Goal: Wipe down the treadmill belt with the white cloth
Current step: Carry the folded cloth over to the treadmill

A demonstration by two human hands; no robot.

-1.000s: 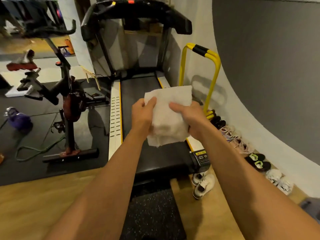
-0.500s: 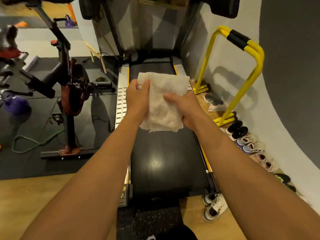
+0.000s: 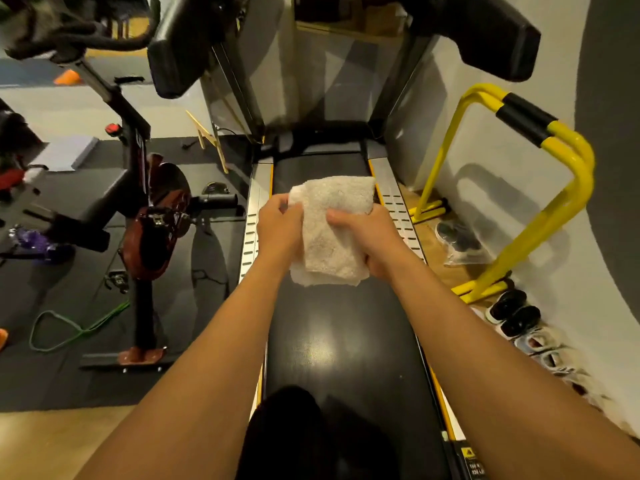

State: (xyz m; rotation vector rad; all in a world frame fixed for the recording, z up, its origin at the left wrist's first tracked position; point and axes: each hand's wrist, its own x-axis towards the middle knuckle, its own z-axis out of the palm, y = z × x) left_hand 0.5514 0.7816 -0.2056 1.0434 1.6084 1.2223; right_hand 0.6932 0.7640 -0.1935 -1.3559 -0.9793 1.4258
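A folded white cloth is held in the air above the black treadmill belt, roughly over its middle. My left hand grips the cloth's left edge, thumb on top. My right hand grips its right side with fingers curled over the fold. The belt runs away from me between two silver side rails up to the black console and uprights. A dark leg or knee shows over the near end of the belt.
An exercise bike stands on the dark mat to the left, with a green band on the floor. A yellow bar frame and a row of shoes line the wall on the right.
My view has moved forward and over the treadmill; the belt now lies directly under me. Both hands still hold the cloth, which looks more folded than one second ago.
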